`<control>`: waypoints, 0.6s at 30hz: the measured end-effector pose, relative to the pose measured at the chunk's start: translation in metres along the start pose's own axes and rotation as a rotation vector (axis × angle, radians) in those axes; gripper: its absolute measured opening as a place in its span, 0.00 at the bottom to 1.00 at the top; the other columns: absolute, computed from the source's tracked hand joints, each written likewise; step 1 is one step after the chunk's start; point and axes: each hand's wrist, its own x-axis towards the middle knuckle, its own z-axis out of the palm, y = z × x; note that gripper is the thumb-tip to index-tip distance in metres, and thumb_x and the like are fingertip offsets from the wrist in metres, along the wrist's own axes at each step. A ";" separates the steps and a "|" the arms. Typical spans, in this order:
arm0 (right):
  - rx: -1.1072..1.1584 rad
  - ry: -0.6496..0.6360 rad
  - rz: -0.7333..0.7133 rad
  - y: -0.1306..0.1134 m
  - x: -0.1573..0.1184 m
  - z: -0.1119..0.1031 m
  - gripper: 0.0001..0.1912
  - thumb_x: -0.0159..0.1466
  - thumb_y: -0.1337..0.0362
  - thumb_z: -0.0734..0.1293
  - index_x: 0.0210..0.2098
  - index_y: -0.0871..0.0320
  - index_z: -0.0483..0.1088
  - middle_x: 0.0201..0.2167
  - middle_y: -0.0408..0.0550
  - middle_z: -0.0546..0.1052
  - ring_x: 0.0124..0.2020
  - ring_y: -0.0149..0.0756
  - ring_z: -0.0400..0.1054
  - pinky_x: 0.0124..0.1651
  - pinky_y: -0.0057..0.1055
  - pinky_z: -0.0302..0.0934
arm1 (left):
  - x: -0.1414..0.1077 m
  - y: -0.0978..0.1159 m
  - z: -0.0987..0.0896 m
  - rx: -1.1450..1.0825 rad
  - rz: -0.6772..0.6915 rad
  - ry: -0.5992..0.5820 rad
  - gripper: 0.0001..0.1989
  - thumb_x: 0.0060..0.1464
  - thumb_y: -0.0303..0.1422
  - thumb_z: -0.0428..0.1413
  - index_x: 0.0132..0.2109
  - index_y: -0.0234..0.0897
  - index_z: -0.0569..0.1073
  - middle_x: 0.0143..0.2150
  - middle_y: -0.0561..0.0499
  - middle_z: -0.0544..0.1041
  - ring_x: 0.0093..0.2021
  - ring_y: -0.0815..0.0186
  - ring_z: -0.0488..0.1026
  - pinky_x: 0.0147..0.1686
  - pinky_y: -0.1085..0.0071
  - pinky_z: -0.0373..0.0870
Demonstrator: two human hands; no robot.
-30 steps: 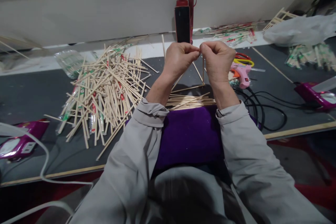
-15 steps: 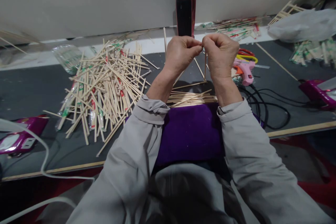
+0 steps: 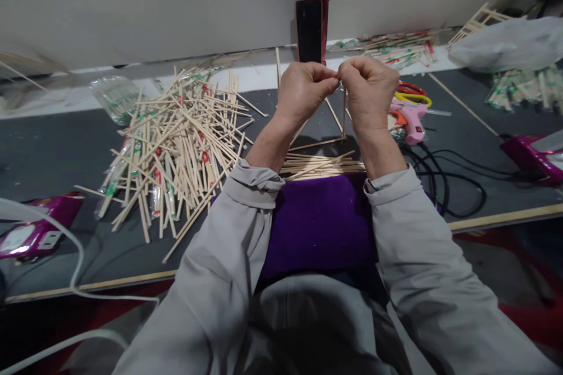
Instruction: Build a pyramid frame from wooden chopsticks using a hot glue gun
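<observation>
In the middle of the bench an open frame of chopsticks [image 3: 319, 143] stands, made of upright and slanting sticks joined at the base. An upright chopstick [image 3: 344, 114] runs up from its near right corner to my right hand [image 3: 370, 89], whose thumb and forefinger are pinched at its top. My left hand [image 3: 302, 91] is closed in a pinch too, its fingertips meeting those of the right. What lies between the left fingertips is hidden. Loose chopsticks [image 3: 323, 165] lie in a row in front of the frame, by a purple cloth [image 3: 323, 222].
Left is a large heap of chopsticks [image 3: 176, 140], some in printed wrappers. A pink glue gun [image 3: 412, 120] with black cable lies right. Purple power strips [image 3: 44, 225] sit at both sides. Behind stand a red-and-black bottle [image 3: 309, 26] and a white plastic bag [image 3: 505, 44].
Both hands keep their pinch at the same spot, with barely any shift. The whole view has moved very slightly.
</observation>
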 end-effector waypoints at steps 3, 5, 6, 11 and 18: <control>0.037 -0.026 -0.017 0.011 0.001 0.002 0.20 0.72 0.57 0.62 0.28 0.55 0.78 0.24 0.38 0.75 0.31 0.29 0.73 0.42 0.32 0.67 | 0.000 -0.001 -0.001 0.062 0.031 -0.023 0.02 0.51 0.28 0.67 0.34 0.39 0.84 0.34 0.51 0.85 0.43 0.57 0.80 0.45 0.62 0.78; 0.089 -0.043 -0.002 0.016 0.001 0.003 0.23 0.73 0.51 0.62 0.28 0.55 0.77 0.25 0.39 0.75 0.32 0.29 0.74 0.42 0.32 0.68 | 0.000 -0.002 -0.002 0.070 0.040 -0.024 0.01 0.52 0.29 0.66 0.34 0.39 0.84 0.34 0.50 0.85 0.41 0.59 0.80 0.44 0.62 0.78; 0.118 -0.048 0.013 0.018 0.000 0.003 0.24 0.73 0.50 0.62 0.28 0.55 0.77 0.25 0.39 0.76 0.32 0.30 0.74 0.42 0.32 0.68 | 0.000 -0.002 -0.002 0.069 0.042 -0.024 0.01 0.52 0.29 0.66 0.34 0.39 0.84 0.34 0.50 0.85 0.41 0.60 0.80 0.44 0.63 0.78; 0.141 -0.041 0.069 0.026 -0.002 0.005 0.26 0.74 0.44 0.61 0.34 0.54 0.80 0.27 0.40 0.77 0.33 0.31 0.74 0.43 0.33 0.71 | -0.002 -0.002 -0.002 0.065 0.047 -0.029 0.03 0.53 0.28 0.65 0.35 0.39 0.85 0.35 0.49 0.85 0.40 0.61 0.80 0.45 0.62 0.78; 0.134 -0.001 0.049 0.051 -0.001 0.004 0.29 0.76 0.42 0.55 0.48 0.53 0.80 0.40 0.47 0.81 0.39 0.34 0.77 0.44 0.36 0.72 | -0.003 0.004 -0.005 0.043 0.030 -0.041 0.04 0.51 0.29 0.67 0.37 0.39 0.84 0.40 0.48 0.86 0.46 0.59 0.80 0.50 0.60 0.79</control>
